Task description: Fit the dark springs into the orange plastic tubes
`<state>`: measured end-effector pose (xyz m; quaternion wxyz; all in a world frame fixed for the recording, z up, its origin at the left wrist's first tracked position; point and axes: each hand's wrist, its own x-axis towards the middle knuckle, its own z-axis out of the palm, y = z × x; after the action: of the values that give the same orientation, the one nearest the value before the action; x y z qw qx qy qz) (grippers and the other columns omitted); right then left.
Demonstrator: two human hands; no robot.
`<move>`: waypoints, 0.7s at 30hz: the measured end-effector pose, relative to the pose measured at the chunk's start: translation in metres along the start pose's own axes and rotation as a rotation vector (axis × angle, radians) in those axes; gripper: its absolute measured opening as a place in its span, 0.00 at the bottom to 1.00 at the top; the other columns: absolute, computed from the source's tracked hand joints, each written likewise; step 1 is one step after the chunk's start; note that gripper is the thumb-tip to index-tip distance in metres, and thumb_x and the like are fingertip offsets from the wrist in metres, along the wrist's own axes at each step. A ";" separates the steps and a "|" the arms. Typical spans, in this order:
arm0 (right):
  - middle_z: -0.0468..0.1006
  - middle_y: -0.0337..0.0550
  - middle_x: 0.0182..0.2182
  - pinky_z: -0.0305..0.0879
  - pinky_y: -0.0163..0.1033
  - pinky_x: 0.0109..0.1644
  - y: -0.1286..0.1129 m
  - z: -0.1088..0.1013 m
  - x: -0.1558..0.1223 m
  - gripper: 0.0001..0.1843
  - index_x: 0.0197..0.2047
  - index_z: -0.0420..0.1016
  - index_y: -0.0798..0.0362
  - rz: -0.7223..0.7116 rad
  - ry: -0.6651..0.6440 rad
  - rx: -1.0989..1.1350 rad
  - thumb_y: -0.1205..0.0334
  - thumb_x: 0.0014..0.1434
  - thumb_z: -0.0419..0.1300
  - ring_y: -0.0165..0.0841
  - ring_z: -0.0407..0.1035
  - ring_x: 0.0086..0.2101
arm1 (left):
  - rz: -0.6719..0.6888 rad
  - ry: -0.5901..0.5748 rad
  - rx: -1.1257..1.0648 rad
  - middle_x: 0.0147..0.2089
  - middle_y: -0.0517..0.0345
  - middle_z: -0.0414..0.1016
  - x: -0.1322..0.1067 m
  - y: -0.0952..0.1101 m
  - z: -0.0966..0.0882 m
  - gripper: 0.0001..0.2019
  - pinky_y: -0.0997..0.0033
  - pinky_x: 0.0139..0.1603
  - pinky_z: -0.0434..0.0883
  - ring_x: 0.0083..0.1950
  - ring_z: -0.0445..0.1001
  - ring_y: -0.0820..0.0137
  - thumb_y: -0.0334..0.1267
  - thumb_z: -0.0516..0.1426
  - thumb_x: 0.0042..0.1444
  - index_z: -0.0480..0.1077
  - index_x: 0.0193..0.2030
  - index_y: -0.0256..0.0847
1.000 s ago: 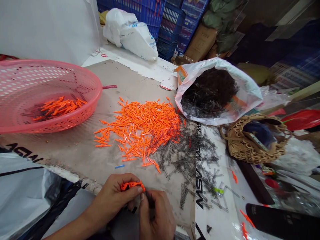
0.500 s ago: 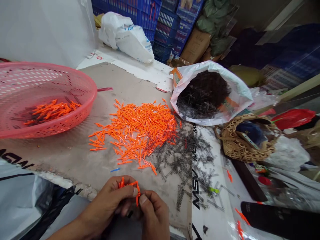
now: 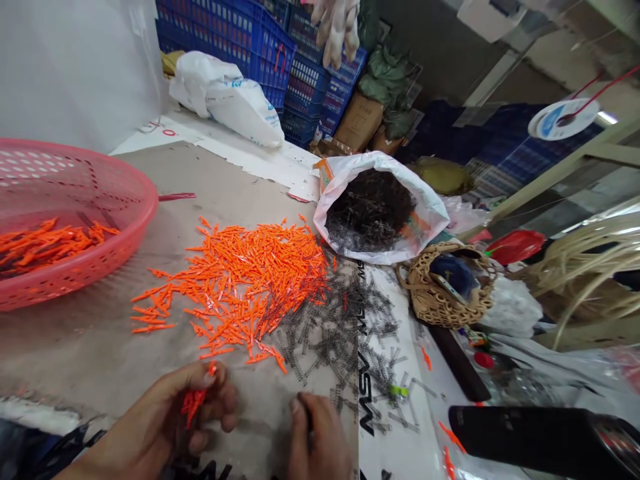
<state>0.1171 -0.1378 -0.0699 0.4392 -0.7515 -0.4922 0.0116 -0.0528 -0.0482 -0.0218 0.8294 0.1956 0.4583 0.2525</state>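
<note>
Low over the front edge of the work surface, the left grip (image 3: 205, 407) is closed, its fingertips pinching a small bunch of bright orange plastic sticks (image 3: 193, 403) that poke out above and below the fingers. Just beside it, the right grip (image 3: 320, 437) is curled nearly shut, thumb toward fingers, around something thin and dark, too small to tell what. Ahead of both hands lies a loose heap of orange plastic sticks (image 3: 250, 287) on a sheet of grey-brown cardboard (image 3: 90, 340), its far side running into a scatter of dark steel coil springs (image 3: 330, 340). To the left, a pink perforated plastic basket (image 3: 125, 227) holds more orange pieces (image 3: 45, 247); to the right, a white plastic bag (image 3: 425, 220) is stuffed with dark springs, near a woven wicker basket (image 3: 440, 300). Handling this well seems to rest on close fingertip control: a firm pinch on the sticks, with the thin pieces kept apart so they do not tangle.
</note>
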 end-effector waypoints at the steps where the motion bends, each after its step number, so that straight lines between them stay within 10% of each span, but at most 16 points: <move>1: 0.78 0.44 0.31 0.64 0.38 0.40 0.006 -0.003 0.009 0.13 0.37 0.75 0.51 -0.003 -0.004 -0.116 0.58 0.67 0.51 0.38 0.74 0.33 | 0.021 0.017 0.030 0.25 0.61 0.70 0.001 0.002 0.001 0.12 0.75 0.21 0.61 0.25 0.67 0.70 0.47 0.64 0.41 0.70 0.25 0.41; 5: 0.80 0.50 0.32 0.64 0.41 0.37 0.011 -0.003 0.043 0.15 0.40 0.75 0.54 0.007 -0.119 -0.442 0.60 0.67 0.49 0.43 0.75 0.34 | 0.313 0.032 0.484 0.18 0.66 0.62 0.016 0.005 0.006 0.14 0.76 0.22 0.59 0.20 0.59 0.74 0.48 0.61 0.49 0.68 0.22 0.41; 10: 0.82 0.53 0.34 0.65 0.40 0.35 0.009 0.007 0.051 0.15 0.44 0.75 0.58 0.040 -0.141 -0.588 0.65 0.65 0.48 0.43 0.78 0.33 | 0.800 0.123 1.289 0.37 0.54 0.79 0.047 0.005 0.005 0.09 0.66 0.42 0.68 0.40 0.76 0.61 0.39 0.55 0.57 0.77 0.37 0.43; 14: 0.82 0.56 0.39 0.66 0.40 0.40 0.014 -0.002 0.035 0.16 0.47 0.73 0.59 -0.003 -0.110 -0.580 0.63 0.65 0.47 0.43 0.78 0.37 | 0.827 0.174 1.657 0.36 0.54 0.77 0.055 0.001 0.004 0.11 0.71 0.33 0.66 0.34 0.75 0.65 0.32 0.52 0.59 0.76 0.38 0.44; 21: 0.81 0.49 0.34 0.65 0.40 0.34 0.003 0.001 -0.011 0.13 0.46 0.70 0.54 -0.001 -0.037 -0.521 0.63 0.65 0.47 0.41 0.76 0.32 | 0.853 0.087 1.623 0.35 0.53 0.76 0.044 -0.003 -0.008 0.11 0.69 0.36 0.66 0.36 0.75 0.63 0.30 0.50 0.59 0.74 0.35 0.42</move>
<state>0.1132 -0.1455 -0.0775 0.2217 -0.8388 -0.4867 -0.1022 -0.0391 -0.0237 -0.0562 0.2561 0.8609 0.4149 0.1453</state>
